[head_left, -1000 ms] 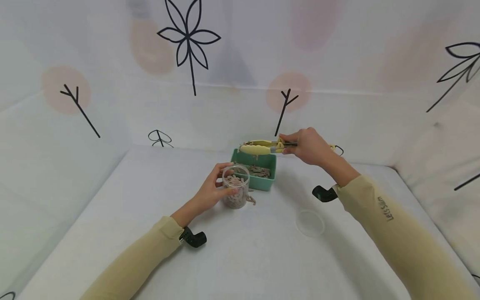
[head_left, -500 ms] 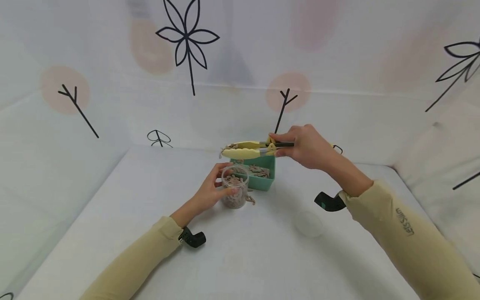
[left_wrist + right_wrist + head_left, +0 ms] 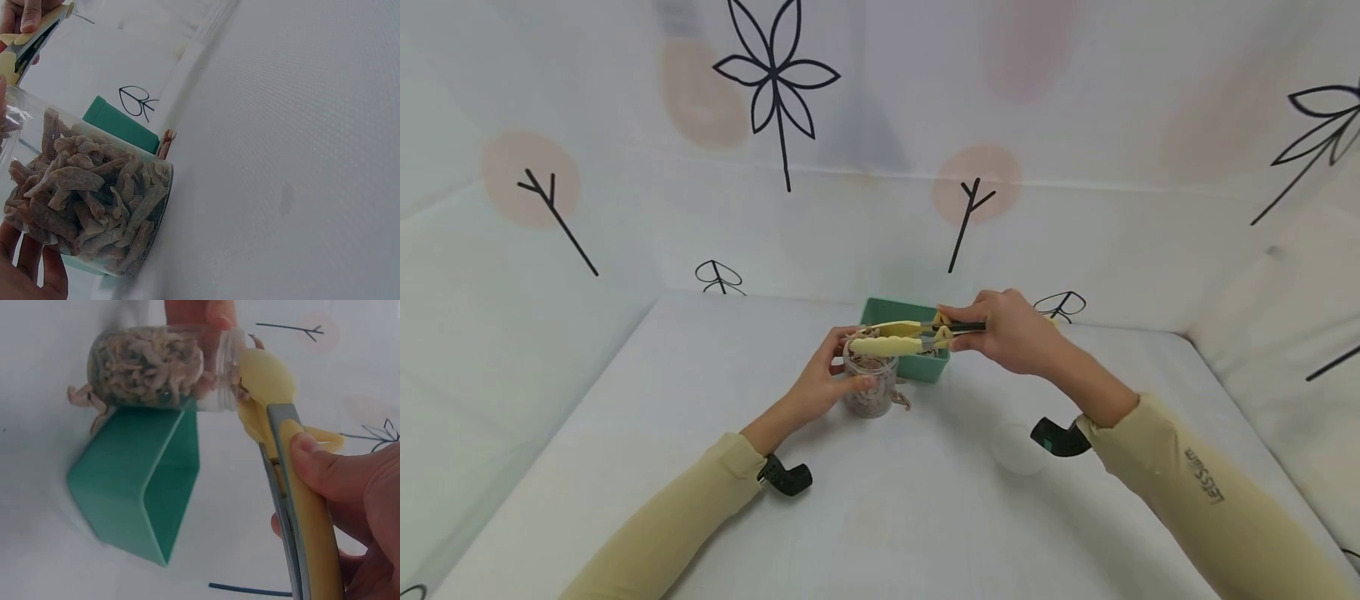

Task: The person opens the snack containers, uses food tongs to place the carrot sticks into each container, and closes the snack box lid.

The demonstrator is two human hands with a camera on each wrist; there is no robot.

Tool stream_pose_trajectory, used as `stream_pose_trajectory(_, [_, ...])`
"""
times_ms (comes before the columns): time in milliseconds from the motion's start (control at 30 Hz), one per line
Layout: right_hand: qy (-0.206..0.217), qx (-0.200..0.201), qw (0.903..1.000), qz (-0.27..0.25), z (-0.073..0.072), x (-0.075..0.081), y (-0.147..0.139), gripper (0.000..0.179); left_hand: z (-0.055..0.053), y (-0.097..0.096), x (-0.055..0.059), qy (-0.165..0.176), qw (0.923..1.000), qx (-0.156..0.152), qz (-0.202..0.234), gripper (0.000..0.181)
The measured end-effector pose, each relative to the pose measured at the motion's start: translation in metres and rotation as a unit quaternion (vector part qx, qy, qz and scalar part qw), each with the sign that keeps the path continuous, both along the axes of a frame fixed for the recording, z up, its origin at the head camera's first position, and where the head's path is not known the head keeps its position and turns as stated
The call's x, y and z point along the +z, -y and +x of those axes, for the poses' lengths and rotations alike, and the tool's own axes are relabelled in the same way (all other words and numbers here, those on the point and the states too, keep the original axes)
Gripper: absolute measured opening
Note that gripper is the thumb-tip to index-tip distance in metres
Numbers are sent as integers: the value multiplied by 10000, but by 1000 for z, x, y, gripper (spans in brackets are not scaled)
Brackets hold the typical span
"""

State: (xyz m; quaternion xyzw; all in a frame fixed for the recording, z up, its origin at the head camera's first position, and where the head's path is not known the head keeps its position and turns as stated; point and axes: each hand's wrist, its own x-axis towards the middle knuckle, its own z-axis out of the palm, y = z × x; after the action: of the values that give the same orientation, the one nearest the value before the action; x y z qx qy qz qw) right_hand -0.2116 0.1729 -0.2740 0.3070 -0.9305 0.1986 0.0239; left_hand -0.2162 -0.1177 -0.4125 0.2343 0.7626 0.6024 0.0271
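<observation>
A clear jar (image 3: 94, 194) stands on the table, much of it filled with brownish dried strips. My left hand (image 3: 817, 379) holds it round the side, thumb in front. My right hand (image 3: 1018, 333) grips yellow tongs (image 3: 891, 344) by their handles, and their heads lie over the jar's mouth with some strips between them. In the right wrist view, the yellow heads (image 3: 265, 378) sit right at the jar's rim. Behind the jar is a green rectangular container (image 3: 134, 481); its contents are mostly hidden by the tongs in the head view.
A round translucent lid (image 3: 1018, 448) lies on the white table (image 3: 880, 517), right of the jar. A few loose strips (image 3: 901, 400) lie beside the jar's base. White cloth with plant drawings (image 3: 850, 233) hangs behind the table.
My right hand has carried the tongs with strips leftward from above the green container, then down to the jar's mouth. The left hand and jar have stayed in place.
</observation>
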Motion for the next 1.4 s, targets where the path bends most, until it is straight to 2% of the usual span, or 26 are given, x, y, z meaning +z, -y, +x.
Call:
stream_pose_trajectory(333, [-377,68,9986,367,1,4,-1,52,1,0,2,-78,10000,-4,13,69])
stream_pose_trajectory(633, [-326,45,9984,451,2,7,-3,54,0,1,-1,-37,10000,-7,35,69])
stream_pose_trajectory(1100, [-95,-40,9999,85,1,4,-20,58,0,0,-1,-48,10000,14,-48,69])
stream_pose_trajectory(1233, [-135,142,9997,150,3,5,-20,59,0,0,-1,-47,10000,25,-54,69])
stream_pose_trajectory(1400, [-462,420,9976,300,6,8,-18,59,1,0,0,-53,10000,18,-53,68])
